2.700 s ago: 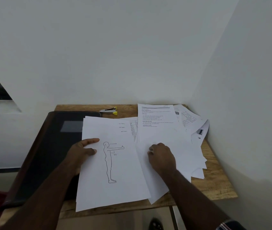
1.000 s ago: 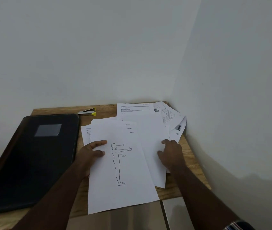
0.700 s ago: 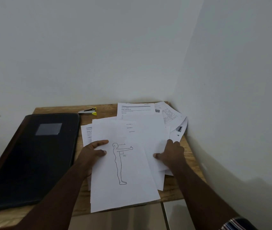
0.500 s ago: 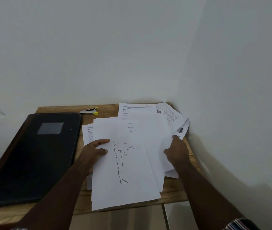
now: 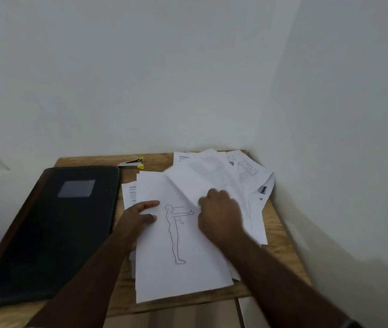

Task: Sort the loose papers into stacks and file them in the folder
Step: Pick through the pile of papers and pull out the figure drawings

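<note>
A sheet with a line drawing of a standing figure (image 5: pixel 176 268) tops a stack in front of me. My left hand (image 5: pixel 136 221) holds that stack by its left edge, thumb on top. My right hand (image 5: pixel 219 214) grips a lifted, bent white sheet (image 5: pixel 202 178) and carries it over the figure sheet. More loose printed papers (image 5: pixel 247 171) lie fanned toward the right wall. The black folder (image 5: pixel 53 228) lies closed on the left of the desk.
A small silver stapler with yellow ends (image 5: pixel 132 163) sits at the back of the wooden desk (image 5: pixel 280 235). White walls close in behind and on the right. The desk's front edge runs just below the stack.
My right hand has lifted a sheet off the right pile and swung it left over the figure sheet. My left hand has kept its hold on the stack.
</note>
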